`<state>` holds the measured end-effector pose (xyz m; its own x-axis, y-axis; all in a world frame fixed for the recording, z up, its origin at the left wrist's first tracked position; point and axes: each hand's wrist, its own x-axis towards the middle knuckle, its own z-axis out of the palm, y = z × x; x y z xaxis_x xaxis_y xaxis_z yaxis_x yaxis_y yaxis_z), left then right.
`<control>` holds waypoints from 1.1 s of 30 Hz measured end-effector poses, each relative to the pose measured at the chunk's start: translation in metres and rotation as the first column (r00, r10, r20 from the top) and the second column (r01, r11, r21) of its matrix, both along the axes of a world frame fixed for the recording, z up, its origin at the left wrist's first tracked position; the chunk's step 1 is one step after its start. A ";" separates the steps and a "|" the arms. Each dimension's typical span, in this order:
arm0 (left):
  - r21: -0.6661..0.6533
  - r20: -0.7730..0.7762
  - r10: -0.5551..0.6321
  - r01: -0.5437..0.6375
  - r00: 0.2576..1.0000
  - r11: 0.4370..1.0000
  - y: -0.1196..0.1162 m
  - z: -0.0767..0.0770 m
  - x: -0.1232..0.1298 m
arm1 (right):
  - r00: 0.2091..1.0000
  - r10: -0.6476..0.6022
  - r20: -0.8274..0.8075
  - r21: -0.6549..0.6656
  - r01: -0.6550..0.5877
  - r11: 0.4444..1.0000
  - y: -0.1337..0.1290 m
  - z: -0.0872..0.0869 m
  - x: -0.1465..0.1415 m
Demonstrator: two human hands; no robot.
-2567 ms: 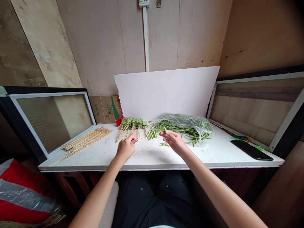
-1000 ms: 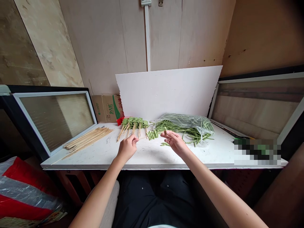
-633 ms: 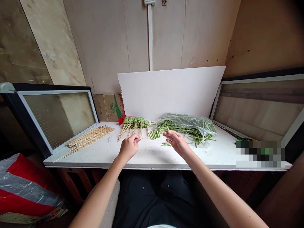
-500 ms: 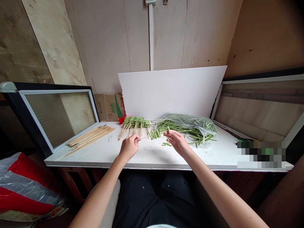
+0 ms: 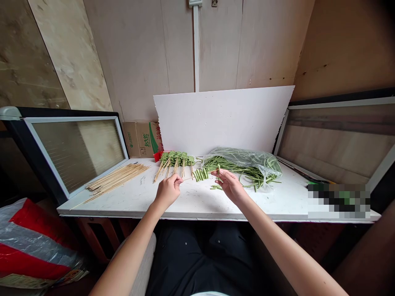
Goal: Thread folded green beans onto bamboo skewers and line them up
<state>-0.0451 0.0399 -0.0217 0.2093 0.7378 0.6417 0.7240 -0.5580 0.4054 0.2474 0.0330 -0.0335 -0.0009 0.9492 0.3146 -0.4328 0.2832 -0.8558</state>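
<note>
My left hand [image 5: 168, 189] is closed on the bare end of a thin wooden skewer, held above the table. Green bean pieces [image 5: 201, 174] are threaded side by side along the skewer's far part. At its right end, my right hand [image 5: 228, 183] pinches a green bean [image 5: 219, 168] between thumb and fingertips; whether the skewer's tip is in it I cannot tell. Just beyond lies a heap of long green beans [image 5: 247, 166], partly inside a clear plastic bag [image 5: 268, 162]. Finished-looking bean skewers [image 5: 177, 158] are stacked behind my left hand.
Bare wooden skewers [image 5: 119, 179] lie in a pile at the left of the white table [image 5: 197, 209]. A cardboard box [image 5: 140, 139] and a white board [image 5: 224, 119] stand at the back. Framed panels [image 5: 77, 152] flank both sides. A blurred patch [image 5: 339, 200] covers the right corner.
My right hand has shifted very slightly left, toward the threaded bean pieces. The left hand and the skewer hold almost still.
</note>
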 end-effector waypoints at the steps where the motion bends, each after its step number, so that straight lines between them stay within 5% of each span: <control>1: 0.000 0.001 0.000 0.000 1.000 1.000 0.000 0.000 0.000 | 1.000 0.001 -0.001 0.001 -0.001 1.000 0.000 0.000 0.000; 33: 0.011 -0.048 0.015 -0.014 0.999 1.000 -0.002 0.000 0.001 | 0.992 -0.120 0.030 0.030 0.119 0.992 -0.002 0.006 -0.002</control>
